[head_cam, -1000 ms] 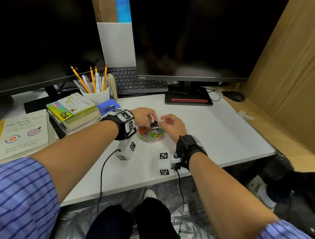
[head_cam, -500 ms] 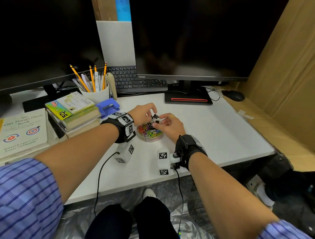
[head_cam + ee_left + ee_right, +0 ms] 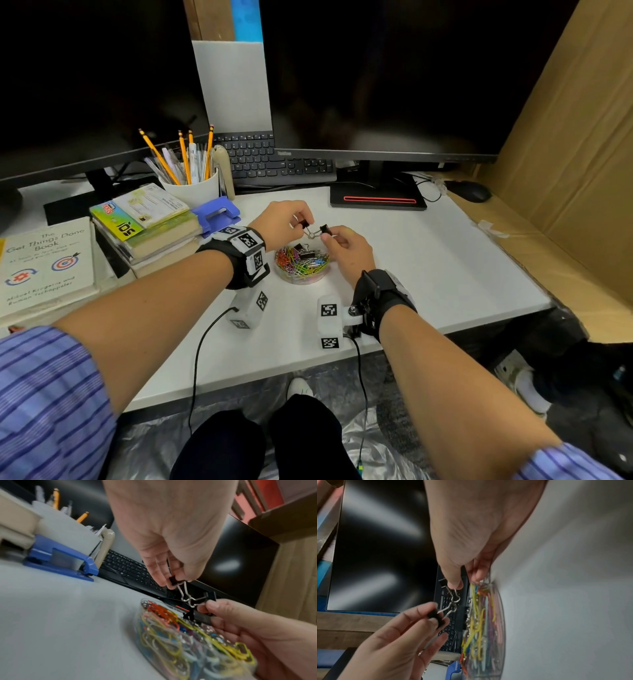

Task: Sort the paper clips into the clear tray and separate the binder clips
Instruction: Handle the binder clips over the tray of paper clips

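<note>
Black metal is what each set of fingertips is pinching: the left hand (image 3: pixel 282 222) is gripping one small binder clip (image 3: pixel 174 580) between thumb and fingers, and the right hand (image 3: pixel 349 251) is pinching a second binder clip (image 3: pixel 210 596) the same way. Both clips are hanging in the air just above the far edge of the clear tray (image 3: pixel 302 277). Their silver wire handles (image 3: pixel 187 599) are pointing toward each other and are hooked together in the gap between the hands, so the pair is forming one line running left to right, with a black body at each end. Judging by this, pulling straight apart along that line will likely jam the loops; the coming move probably needs one clip turning or sliding sideways off the other. Both hands are equally close to the tangle.

Below, the round tray is sitting on the white desk (image 3: pixel 445 267), between the two wrists. Coloured paper clips (image 3: pixel 298 265) are filling it, too many to count. At least one more black binder clip (image 3: pixel 303 249) is lying on top of them at the far side; possibly two, but blur is making that hard to tell. Counted, then: two binder clips held, one or two in the tray, one tray.
</note>
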Motion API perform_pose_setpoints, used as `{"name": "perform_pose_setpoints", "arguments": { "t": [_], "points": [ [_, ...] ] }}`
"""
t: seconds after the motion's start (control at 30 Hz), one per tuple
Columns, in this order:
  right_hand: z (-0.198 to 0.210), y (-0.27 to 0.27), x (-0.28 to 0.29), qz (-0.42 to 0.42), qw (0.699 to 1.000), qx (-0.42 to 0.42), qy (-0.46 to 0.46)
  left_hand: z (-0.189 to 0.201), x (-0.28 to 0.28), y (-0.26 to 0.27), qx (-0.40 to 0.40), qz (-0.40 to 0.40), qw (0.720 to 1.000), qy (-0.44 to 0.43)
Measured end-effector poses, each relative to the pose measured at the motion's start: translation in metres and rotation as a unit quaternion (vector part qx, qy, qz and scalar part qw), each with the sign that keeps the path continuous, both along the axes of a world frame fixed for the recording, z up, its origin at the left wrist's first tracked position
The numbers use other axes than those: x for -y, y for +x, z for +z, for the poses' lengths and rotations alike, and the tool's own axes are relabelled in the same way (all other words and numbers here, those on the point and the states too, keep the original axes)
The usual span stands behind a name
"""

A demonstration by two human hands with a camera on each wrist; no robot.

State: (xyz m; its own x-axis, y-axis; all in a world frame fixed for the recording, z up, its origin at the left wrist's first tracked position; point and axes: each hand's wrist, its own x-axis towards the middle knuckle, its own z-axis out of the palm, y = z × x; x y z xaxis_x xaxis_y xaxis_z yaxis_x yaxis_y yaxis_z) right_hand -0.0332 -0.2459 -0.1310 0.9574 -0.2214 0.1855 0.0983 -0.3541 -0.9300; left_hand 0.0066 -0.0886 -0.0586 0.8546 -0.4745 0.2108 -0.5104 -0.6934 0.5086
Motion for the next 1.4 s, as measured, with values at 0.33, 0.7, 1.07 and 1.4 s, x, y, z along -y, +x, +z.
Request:
{"name": "perform_pose_setpoints", "arguments": {
  "t": [0.33,0.7,1.07,1.4],
  "points": [
    [0.006,-0.005,0.0,0.022,0.999,-0.012,0.026,-0.007,-0.009,0.005,-0.053,0.043,0.998,0.01],
    [0.001,-0.001,0.001,0.006,1.0,-0.005,0.013,-0.004,-0.011,-0.003,-0.054,-0.046,0.994,0.083],
    [-0.002,0.001,0.002,0.011,1.0,0.003,0.009,-0.005,0.0,-0.001,-0.004,0.025,0.999,0.031],
    [0.001,-0.002,0.003,0.012,1.0,-0.005,0.0,-0.015,0.002,0.003,-0.026,0.092,0.995,0.04]
  ]
}}
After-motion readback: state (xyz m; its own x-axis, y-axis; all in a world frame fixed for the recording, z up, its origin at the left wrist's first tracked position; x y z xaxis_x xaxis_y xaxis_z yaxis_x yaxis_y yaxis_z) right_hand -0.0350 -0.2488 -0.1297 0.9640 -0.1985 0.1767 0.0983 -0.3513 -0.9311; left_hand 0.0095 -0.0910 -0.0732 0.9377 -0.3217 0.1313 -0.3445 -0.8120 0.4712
